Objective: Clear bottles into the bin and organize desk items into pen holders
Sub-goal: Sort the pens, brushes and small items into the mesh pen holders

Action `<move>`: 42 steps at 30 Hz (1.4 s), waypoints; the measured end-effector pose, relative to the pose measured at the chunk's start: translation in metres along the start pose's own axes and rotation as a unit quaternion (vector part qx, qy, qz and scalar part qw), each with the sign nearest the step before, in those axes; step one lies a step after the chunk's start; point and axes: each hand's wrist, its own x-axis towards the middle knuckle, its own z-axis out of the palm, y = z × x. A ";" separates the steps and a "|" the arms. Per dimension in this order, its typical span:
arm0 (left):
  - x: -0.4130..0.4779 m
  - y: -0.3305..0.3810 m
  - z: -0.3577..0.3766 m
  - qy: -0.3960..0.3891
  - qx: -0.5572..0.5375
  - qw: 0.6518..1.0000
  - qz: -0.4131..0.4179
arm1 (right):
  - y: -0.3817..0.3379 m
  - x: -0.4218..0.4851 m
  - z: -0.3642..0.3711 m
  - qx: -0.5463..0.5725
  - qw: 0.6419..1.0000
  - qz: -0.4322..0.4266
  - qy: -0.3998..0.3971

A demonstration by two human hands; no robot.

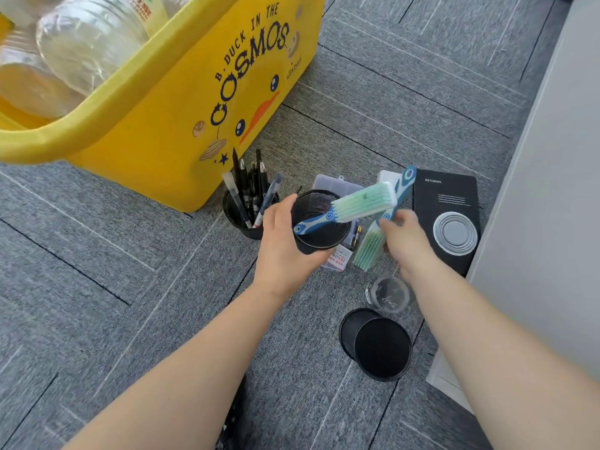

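The yellow bin (156, 125), bottles (87, 43) inside, fills our upper left; bare carpet (97, 271) lies open at left. Our left hand (282, 241) wraps a mesh pen holder (319, 237) near the bin's corner, one brush (352, 206) leaning over its rim. Our right hand (406, 241) pinches a second brush (400, 193) just beside it.

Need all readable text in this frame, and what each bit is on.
"B.DUCK IN THE COSMOS": side wall of the yellow bin.
"NOTEBOOK": cover of the black notebook; the finer lines beneath it are too small to read.
Red print on the small white box: too blurred to read.
Red label on the clear bottle in the bin: blurred, unreadable.
Small logo near the bin's far corner: too small to read.
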 end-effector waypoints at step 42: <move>-0.069 -0.065 -0.020 0.110 -0.067 0.988 -0.090 | -0.026 -0.063 0.038 -0.482 0.576 -0.660 0.002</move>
